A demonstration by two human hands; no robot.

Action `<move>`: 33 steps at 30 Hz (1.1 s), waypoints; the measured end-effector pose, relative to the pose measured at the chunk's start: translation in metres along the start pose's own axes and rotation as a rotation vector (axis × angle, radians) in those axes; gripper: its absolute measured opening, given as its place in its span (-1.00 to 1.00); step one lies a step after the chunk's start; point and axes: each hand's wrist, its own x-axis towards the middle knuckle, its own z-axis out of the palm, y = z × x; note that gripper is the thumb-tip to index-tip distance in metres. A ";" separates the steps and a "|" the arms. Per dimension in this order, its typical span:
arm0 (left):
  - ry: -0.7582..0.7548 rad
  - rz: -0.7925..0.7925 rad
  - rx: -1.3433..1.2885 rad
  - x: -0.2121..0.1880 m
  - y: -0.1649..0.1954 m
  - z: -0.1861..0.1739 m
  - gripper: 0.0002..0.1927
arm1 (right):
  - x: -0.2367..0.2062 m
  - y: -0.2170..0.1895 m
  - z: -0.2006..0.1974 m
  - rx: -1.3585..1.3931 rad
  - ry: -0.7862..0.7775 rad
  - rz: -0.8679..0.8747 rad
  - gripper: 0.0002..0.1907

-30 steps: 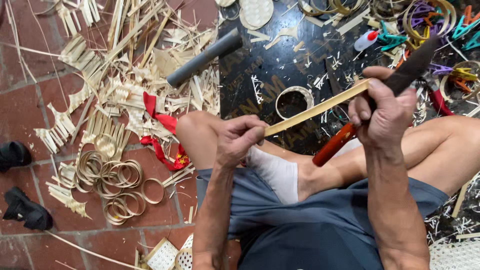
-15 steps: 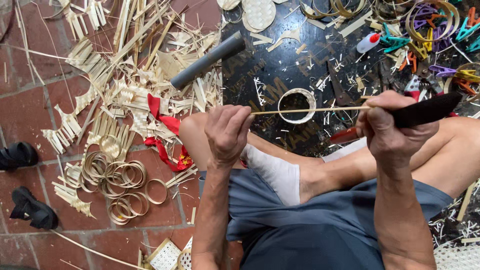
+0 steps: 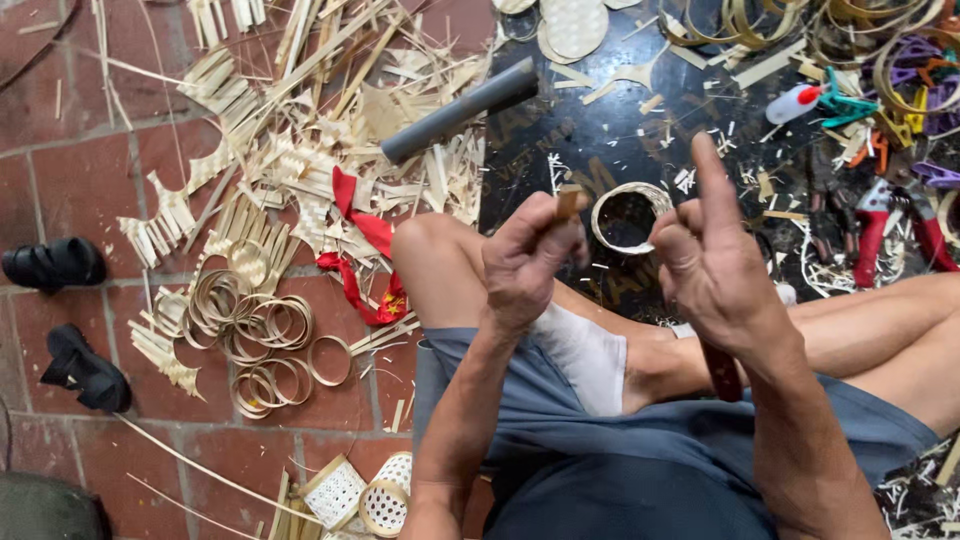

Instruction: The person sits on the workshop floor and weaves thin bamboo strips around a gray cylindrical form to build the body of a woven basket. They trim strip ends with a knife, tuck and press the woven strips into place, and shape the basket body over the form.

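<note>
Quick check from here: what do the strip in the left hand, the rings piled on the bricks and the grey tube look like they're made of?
Strip in the left hand: likely split bamboo, tan and matte, raw cut end. Rings: the same pale material bent into thin hoops, unfinished. Grey tube: looks like plastic pipe, smooth and evenly grey, though metal can't be ruled out.

**Packages, labels, signs and screens: findings**

One package noted: a small white squeeze bottle (image 3: 792, 103) with a red cap, lying on its side on the black mat (image 3: 600, 140), at the mat's upper right, just left of the heap of coloured clamps (image 3: 880, 110). The mat itself bears faded pale lettering across its surface. No signs or screens seen.
</note>
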 end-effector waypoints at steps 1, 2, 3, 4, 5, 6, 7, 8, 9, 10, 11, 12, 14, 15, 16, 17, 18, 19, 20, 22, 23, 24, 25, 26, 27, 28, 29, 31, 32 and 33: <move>-0.005 -0.001 0.005 -0.001 0.000 -0.003 -0.75 | 0.001 -0.001 0.002 -0.125 -0.016 -0.030 -0.21; -0.011 -0.006 0.009 -0.001 0.000 -0.006 -0.70 | 0.000 -0.001 0.004 0.014 0.018 0.029 -0.25; -0.020 -0.016 0.010 -0.001 -0.001 -0.007 -0.64 | -0.002 -0.001 0.007 0.152 0.056 0.093 -0.28; -0.021 0.005 0.016 -0.001 -0.002 -0.007 -0.68 | -0.006 -0.002 0.010 0.288 0.097 0.157 -0.31; -0.024 0.028 0.023 -0.001 -0.004 -0.007 -0.71 | -0.010 -0.003 0.012 0.368 0.060 0.151 -0.32; -0.030 0.051 0.030 -0.001 -0.006 -0.005 -0.74 | -0.015 -0.004 0.013 0.448 0.026 0.143 -0.32; -0.031 0.093 0.051 -0.001 -0.007 -0.003 -0.78 | -0.019 -0.005 0.013 0.528 -0.005 0.134 -0.33; -0.036 0.139 0.071 -0.001 -0.007 -0.001 -0.82 | -0.022 -0.006 0.015 0.535 -0.045 0.132 -0.37; -0.038 0.186 0.091 -0.001 -0.006 0.001 -0.85 | -0.024 -0.008 0.015 0.541 -0.088 0.130 -0.40; -0.046 0.218 0.185 -0.002 -0.005 0.003 -0.85 | -0.026 -0.009 0.015 0.549 -0.131 0.136 -0.41; -0.052 0.245 0.280 -0.003 -0.002 0.004 -0.84 | -0.027 -0.011 0.016 0.526 -0.132 0.157 -0.43; -0.058 0.278 0.375 -0.003 0.000 0.005 -0.83 | -0.028 -0.012 0.016 0.501 -0.136 0.172 -0.45; -0.059 0.321 0.474 -0.004 0.005 0.007 -0.79 | -0.029 -0.016 0.018 0.435 -0.129 0.167 -0.46; -0.056 0.344 0.525 -0.004 0.006 0.008 -0.77 | -0.030 -0.017 0.019 0.394 -0.118 0.148 -0.44; -0.048 0.404 0.598 -0.003 0.007 0.009 -0.74 | -0.030 -0.019 0.020 0.355 -0.108 0.127 -0.41; -0.041 0.464 0.669 -0.002 0.008 0.010 -0.71 | -0.031 -0.020 0.021 0.347 -0.107 0.128 -0.41; -0.036 0.524 0.741 -0.001 0.008 0.010 -0.68 | -0.031 -0.022 0.022 0.338 -0.105 0.128 -0.41; -0.039 0.539 0.764 -0.001 0.008 0.011 -0.67 | -0.032 -0.023 0.022 0.328 -0.102 0.127 -0.41; -0.040 0.555 0.787 0.000 0.008 0.011 -0.65 | -0.032 -0.024 0.022 0.312 -0.105 0.115 -0.41; -0.042 0.570 0.814 0.000 0.009 0.011 -0.64 | -0.032 -0.025 0.022 0.280 -0.112 0.089 -0.41; -0.042 0.566 0.815 0.000 0.010 0.011 -0.64 | -0.032 -0.025 0.022 0.274 -0.114 0.087 -0.41; -0.042 0.562 0.816 0.000 0.011 0.011 -0.64 | -0.032 -0.024 0.022 0.269 -0.114 0.086 -0.41; -0.046 0.548 0.811 0.001 0.012 0.011 -0.65 | -0.031 -0.024 0.022 0.264 -0.116 0.082 -0.41; -0.049 0.534 0.807 0.001 0.013 0.012 -0.65 | -0.030 -0.023 0.023 0.255 -0.119 0.079 -0.41; -0.053 0.516 0.802 0.001 0.013 0.012 -0.65 | -0.030 -0.023 0.023 0.246 -0.120 0.080 -0.41; -0.055 0.512 0.794 0.001 0.013 0.012 -0.65 | -0.028 -0.022 0.024 0.238 -0.122 0.079 -0.41; -0.057 0.508 0.786 0.001 0.013 0.012 -0.65 | -0.028 -0.023 0.024 0.231 -0.118 0.091 -0.41; -0.058 0.514 0.787 0.000 0.012 0.011 -0.66 | -0.028 -0.026 0.025 0.217 -0.107 0.115 -0.41; -0.057 0.526 0.797 -0.001 0.010 0.009 -0.66 | -0.028 -0.029 0.025 0.180 -0.115 0.100 -0.41; -0.055 0.539 0.808 -0.002 0.008 0.008 -0.67 | -0.028 -0.032 0.026 0.144 -0.124 0.085 -0.41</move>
